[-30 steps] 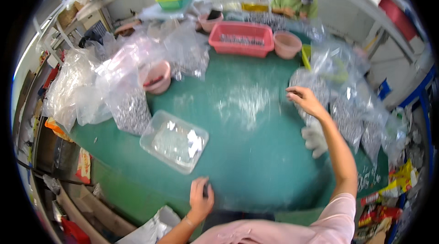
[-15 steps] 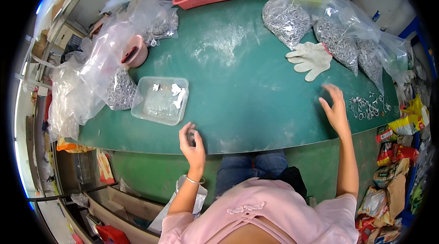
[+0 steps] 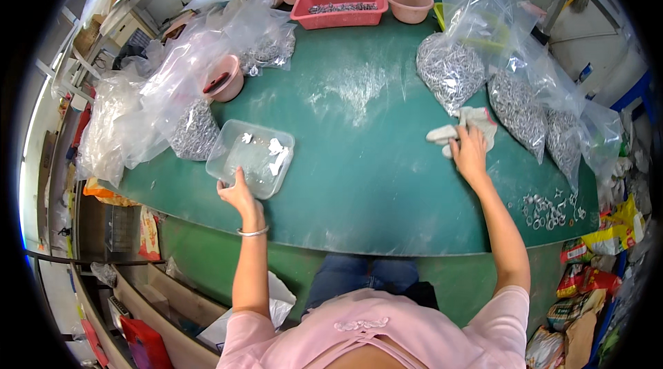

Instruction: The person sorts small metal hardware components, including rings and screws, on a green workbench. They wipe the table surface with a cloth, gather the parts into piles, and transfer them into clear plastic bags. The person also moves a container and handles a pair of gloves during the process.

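Tray [image 3: 260, 173], one, clear, sits on the green table [image 3: 359, 175], ahead of the left hand [image 3: 239, 197], which pinches its near edge. One pale glove [image 3: 485, 124] lies beneath the right hand [image 3: 471, 150]; whether those fingers close on it, I cannot tell. Three bags [image 3: 450, 68] of metal parts stand beyond.

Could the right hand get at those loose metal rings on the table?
Likely yes: the loose metal rings lie uncovered, with just green tabletop between them and the right hand, touching the white glove.
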{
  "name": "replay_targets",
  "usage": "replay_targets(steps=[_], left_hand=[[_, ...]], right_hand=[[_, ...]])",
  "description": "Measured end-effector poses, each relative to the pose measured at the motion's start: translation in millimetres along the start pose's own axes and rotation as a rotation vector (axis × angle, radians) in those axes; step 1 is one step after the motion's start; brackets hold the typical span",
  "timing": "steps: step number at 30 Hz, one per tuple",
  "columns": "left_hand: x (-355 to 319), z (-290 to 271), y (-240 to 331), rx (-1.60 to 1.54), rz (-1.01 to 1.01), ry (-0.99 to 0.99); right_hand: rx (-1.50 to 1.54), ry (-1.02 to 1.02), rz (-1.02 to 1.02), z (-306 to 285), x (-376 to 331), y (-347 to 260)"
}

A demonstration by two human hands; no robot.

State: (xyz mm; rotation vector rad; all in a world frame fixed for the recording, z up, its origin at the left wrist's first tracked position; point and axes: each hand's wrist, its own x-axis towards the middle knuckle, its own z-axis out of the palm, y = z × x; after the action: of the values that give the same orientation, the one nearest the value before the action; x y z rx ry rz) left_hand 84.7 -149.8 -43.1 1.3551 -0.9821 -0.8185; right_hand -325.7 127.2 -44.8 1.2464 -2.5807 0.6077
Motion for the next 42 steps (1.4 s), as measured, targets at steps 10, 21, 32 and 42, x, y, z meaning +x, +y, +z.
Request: replay_targets(steps=[10, 21, 32, 42], left_hand=[[-15.7, 3.9, 42.9, -0.061, -0.115, 0.018], [-82.1, -100.2, 107.8, -0.047, -0.203, 0.173], [-171.0, -199.0, 41.8, 0.063, -0.27, 0.535], [-248.7, -171.3, -40.9, 0.103, -0.4, 0.372]], right_hand=[[-0.124, -0.359, 0.373, -23.4, 44.7, 10.7], [0.299, -0.011, -0.117, -38.4, 79.5, -80.8], [-0.302, 0.068, -0.139, 130.3, 307.8, -95.1], [0.094, -0.394, -0.618, 75.4, 68.5, -213.8]])
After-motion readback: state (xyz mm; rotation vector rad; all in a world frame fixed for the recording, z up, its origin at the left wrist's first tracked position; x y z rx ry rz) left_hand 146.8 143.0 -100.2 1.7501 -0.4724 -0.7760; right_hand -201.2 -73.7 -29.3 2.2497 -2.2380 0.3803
